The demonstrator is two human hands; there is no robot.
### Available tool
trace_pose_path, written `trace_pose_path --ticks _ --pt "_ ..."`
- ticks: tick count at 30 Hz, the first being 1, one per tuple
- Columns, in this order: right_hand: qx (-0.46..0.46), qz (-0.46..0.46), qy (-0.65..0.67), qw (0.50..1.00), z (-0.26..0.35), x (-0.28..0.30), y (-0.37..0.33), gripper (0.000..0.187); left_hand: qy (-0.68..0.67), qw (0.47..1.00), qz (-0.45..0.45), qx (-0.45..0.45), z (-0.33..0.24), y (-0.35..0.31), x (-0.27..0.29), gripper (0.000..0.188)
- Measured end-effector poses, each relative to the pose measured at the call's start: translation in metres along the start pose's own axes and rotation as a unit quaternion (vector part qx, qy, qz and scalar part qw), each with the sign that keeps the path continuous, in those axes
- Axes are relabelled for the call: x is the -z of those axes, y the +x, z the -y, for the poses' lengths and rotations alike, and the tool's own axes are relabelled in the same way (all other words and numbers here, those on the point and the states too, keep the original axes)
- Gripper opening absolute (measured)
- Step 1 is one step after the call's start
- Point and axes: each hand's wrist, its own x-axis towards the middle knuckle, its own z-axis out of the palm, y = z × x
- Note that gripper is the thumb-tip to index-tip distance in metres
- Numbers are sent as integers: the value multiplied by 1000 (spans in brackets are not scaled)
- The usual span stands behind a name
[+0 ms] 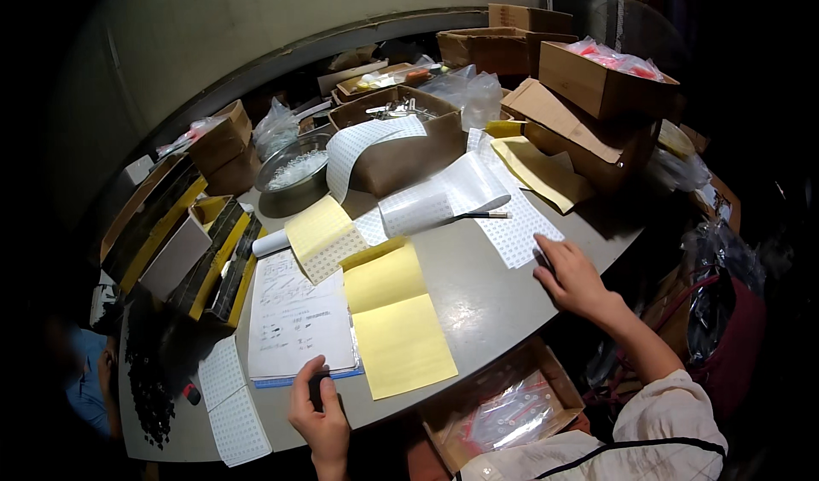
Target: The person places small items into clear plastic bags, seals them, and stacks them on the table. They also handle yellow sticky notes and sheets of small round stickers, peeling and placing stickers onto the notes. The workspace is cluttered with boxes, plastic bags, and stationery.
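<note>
My left hand (pixel 319 414) is at the table's front edge, thumb and forefinger apart, with nothing visible in it. Just beyond it lie a stack of handwritten pages (pixel 299 332) on a blue-edged board and a creased yellow sheet (pixel 399 336). Over at the right edge, my right hand (pixel 573 278) has its fingers apart beside a white label sheet (pixel 517 229) covered in small printed marks. Shadow darkens the gap by its thumb. A black pen (pixel 483 215) rests near a curled label sheet (pixel 448 192). A yellow label sheet (pixel 328 235) lies across the pages' top.
Behind stand a carton of metal parts (pixel 397 152), a bowl of clear pieces (pixel 294 167) and stacked cartons (pixel 597 84). Yellow-and-black boxes (pixel 192 250) and small black parts (pixel 149 378) are left. An open box (pixel 503 408) of bagged items sits below the front edge. Someone in blue (pixel 90 378) is at far left.
</note>
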Motion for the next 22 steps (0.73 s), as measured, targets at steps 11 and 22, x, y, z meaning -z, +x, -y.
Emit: trace_pose_path --ticks 11,22 --pt "85 18 -3 996 53 31 -45 26 48 997 24 -53 3 -3 -1 18" --pt "16 121 348 929 62 12 4 20 123 938 146 -290 -15 2 4 39"
